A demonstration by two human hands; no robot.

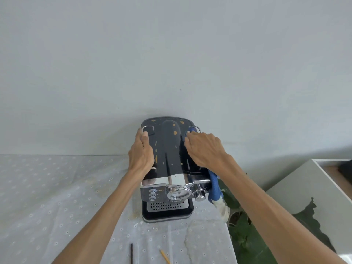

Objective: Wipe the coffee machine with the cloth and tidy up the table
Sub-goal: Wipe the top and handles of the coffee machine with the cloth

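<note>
Coffee machine: the coffee machine (167, 168) stands on the table (47, 197), its back against the wall (171, 54); I look down on its glossy black top, which carries yellow-orange smears near the back and along the middle.
Cloth: the blue cloth (214, 187) lies under my right palm on the top's right side, and its loose end hangs down the machine's right flank past the chrome knob.
Right hand: my right hand (205, 149) presses flat on the cloth, fingers curled onto it, fingertips close to the rear chrome rail.
Left hand: my left hand (142, 151) clasps the machine's top left edge, thumb on top, to steady the body.
Step in hand: I judge I am wiping the top panel, with the smears not yet cleared.
Doing it well: I should keep the left hand braced so the machine does not slide on the tablecloth, gather the hanging end so it does not snag the knob, and sweep toward the smears in overlapping passes.
Farther out: a dark stick (131, 253) and a yellow pencil (165, 256) lie on the table near me, probably left for tidying.
</note>
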